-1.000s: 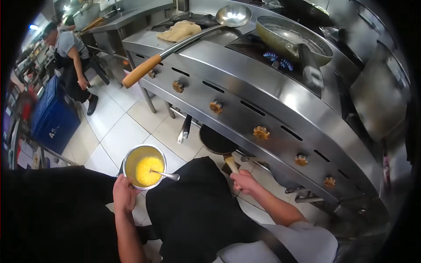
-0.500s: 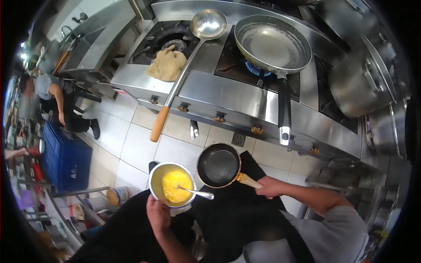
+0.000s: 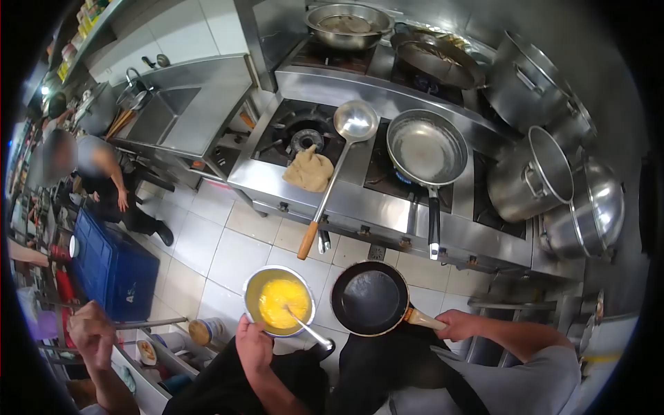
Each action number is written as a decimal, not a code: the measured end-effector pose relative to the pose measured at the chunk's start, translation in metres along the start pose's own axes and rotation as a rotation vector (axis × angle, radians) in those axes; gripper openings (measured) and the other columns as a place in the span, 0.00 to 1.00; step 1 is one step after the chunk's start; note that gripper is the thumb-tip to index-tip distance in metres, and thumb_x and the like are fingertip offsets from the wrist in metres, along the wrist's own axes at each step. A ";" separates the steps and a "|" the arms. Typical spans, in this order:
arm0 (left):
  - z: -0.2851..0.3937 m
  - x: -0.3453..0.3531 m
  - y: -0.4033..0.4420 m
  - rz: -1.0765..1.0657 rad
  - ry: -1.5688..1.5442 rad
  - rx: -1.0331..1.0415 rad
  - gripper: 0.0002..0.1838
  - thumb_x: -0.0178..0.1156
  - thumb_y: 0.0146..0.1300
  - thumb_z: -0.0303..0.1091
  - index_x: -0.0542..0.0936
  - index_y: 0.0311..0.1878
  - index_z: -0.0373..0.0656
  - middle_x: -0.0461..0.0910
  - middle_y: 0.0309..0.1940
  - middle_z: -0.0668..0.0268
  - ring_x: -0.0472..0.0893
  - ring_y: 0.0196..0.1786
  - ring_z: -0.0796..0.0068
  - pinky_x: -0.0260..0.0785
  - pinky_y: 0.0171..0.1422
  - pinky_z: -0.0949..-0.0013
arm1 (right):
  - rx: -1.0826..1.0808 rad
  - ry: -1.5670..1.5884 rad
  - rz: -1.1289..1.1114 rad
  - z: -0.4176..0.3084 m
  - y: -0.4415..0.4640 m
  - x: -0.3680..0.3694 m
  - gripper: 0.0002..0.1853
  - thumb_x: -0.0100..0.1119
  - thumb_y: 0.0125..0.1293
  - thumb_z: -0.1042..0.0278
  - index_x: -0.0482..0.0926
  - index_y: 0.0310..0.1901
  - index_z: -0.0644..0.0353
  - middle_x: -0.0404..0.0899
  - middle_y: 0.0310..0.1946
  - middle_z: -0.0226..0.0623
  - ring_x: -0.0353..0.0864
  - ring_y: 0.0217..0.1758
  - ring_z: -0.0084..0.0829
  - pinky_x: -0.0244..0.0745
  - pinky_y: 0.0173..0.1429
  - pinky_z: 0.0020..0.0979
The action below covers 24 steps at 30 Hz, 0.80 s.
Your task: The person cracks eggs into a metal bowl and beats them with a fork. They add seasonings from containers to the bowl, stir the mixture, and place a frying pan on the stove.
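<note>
My left hand grips the rim of a metal bowl. Beaten yellow egg fills its bottom, and a spoon leans in it with the handle over the rim. On the right, my right hand is wrapped round the pale handle of a small black frying pan, held level beside the bowl with nothing in it. Beyond them on the stove, a larger pan sits over a lit blue flame. A long ladle with a wooden handle lies left of it, next to a beige cloth.
Large pots stand at the stove's right end, with wide pans at the back. A sink is at the upper left. A person sits by a blue bin. Another person's hand is at lower left.
The view has tilted up and shows more of the stove. The black pan has come up from low beside the stove to a level place near the bowl. Another person's hand has appeared at lower left.
</note>
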<state>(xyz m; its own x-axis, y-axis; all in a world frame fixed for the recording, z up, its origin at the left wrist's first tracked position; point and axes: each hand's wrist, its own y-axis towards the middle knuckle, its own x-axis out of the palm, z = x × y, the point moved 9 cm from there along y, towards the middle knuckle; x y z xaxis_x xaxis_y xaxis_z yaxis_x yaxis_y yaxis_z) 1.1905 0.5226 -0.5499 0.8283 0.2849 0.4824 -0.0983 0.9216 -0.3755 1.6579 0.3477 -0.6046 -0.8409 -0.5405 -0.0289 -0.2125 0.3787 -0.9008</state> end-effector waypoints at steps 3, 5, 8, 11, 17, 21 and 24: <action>0.043 -0.005 0.008 0.043 -0.031 0.022 0.15 0.51 0.65 0.20 0.74 0.54 0.32 0.82 0.51 0.55 0.83 0.53 0.64 0.76 0.61 0.60 | -0.004 0.081 -0.012 -0.064 -0.010 0.002 0.05 0.62 0.66 0.66 0.78 0.37 0.57 0.71 0.20 0.26 0.70 0.20 0.18 0.65 0.24 0.26; 0.065 -0.021 0.015 0.084 0.000 0.029 0.14 0.51 0.66 0.20 0.74 0.54 0.32 0.82 0.50 0.55 0.83 0.53 0.64 0.76 0.61 0.60 | -0.124 0.132 0.035 -0.129 -0.001 -0.007 0.07 0.61 0.67 0.65 0.77 0.37 0.58 0.70 0.19 0.28 0.70 0.18 0.20 0.66 0.23 0.28; 0.097 -0.025 0.031 0.171 0.047 0.054 0.14 0.52 0.66 0.21 0.75 0.54 0.34 0.82 0.48 0.58 0.84 0.49 0.66 0.78 0.54 0.63 | -0.297 0.259 0.118 -0.218 0.040 -0.022 0.09 0.59 0.68 0.64 0.75 0.37 0.61 0.69 0.18 0.30 0.71 0.16 0.23 0.67 0.21 0.30; 0.129 -0.020 0.059 0.232 0.115 0.078 0.13 0.53 0.67 0.23 0.75 0.54 0.35 0.83 0.46 0.60 0.84 0.45 0.70 0.79 0.48 0.66 | -0.496 0.422 0.220 -0.322 0.100 -0.049 0.10 0.57 0.68 0.65 0.74 0.36 0.64 0.71 0.18 0.31 0.72 0.16 0.25 0.68 0.21 0.30; 0.164 -0.050 0.138 0.206 0.343 0.249 0.11 0.53 0.69 0.27 0.77 0.53 0.36 0.82 0.40 0.64 0.82 0.39 0.75 0.78 0.39 0.70 | -0.599 0.615 0.459 -0.443 0.260 -0.114 0.08 0.58 0.67 0.65 0.76 0.38 0.62 0.72 0.22 0.30 0.71 0.17 0.24 0.70 0.20 0.30; 0.185 -0.025 0.193 0.292 0.175 0.041 0.13 0.54 0.69 0.28 0.75 0.55 0.34 0.81 0.38 0.63 0.82 0.37 0.74 0.80 0.41 0.65 | -0.611 0.594 0.545 -0.468 0.276 -0.124 0.09 0.58 0.67 0.64 0.77 0.40 0.61 0.73 0.23 0.29 0.72 0.17 0.23 0.72 0.19 0.30; 0.186 -0.047 0.269 0.249 0.160 0.035 0.13 0.55 0.69 0.27 0.73 0.55 0.34 0.80 0.38 0.61 0.81 0.35 0.74 0.83 0.44 0.60 | -0.496 0.509 0.493 -0.462 0.277 -0.119 0.16 0.59 0.74 0.55 0.78 0.45 0.62 0.74 0.25 0.29 0.73 0.18 0.22 0.75 0.21 0.30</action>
<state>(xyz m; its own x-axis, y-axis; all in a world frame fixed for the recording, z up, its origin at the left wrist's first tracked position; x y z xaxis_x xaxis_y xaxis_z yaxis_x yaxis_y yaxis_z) 1.0228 0.8062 -0.5264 0.8523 0.4610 0.2470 -0.3262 0.8377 -0.4380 1.4694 0.8636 -0.6503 -0.9896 0.1296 -0.0621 0.1425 0.8297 -0.5398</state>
